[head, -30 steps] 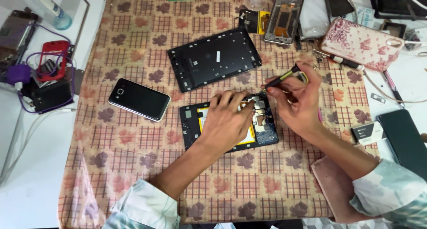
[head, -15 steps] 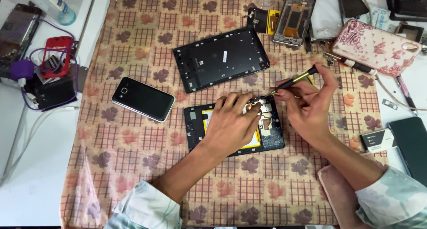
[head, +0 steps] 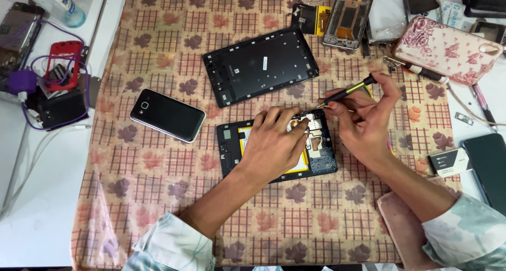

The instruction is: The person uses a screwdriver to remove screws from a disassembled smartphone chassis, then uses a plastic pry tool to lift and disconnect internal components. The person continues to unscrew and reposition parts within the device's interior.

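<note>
Lying flat on the opened tablet (head: 276, 147), the left hand (head: 274, 142) steadies it with spread fingers, gripping nothing. The right hand (head: 363, 118) pinches a screwdriver (head: 345, 93), its tip down at the tablet's upper right corner beside the circuit board (head: 319, 144). The tablet sits mid-cloth (head: 158, 197), its back cover (head: 261, 65) already off and lying just above, a phone (head: 167, 114) to the left. By the look of it, disassembly is partway: the yellow battery and board remain in place.
</note>
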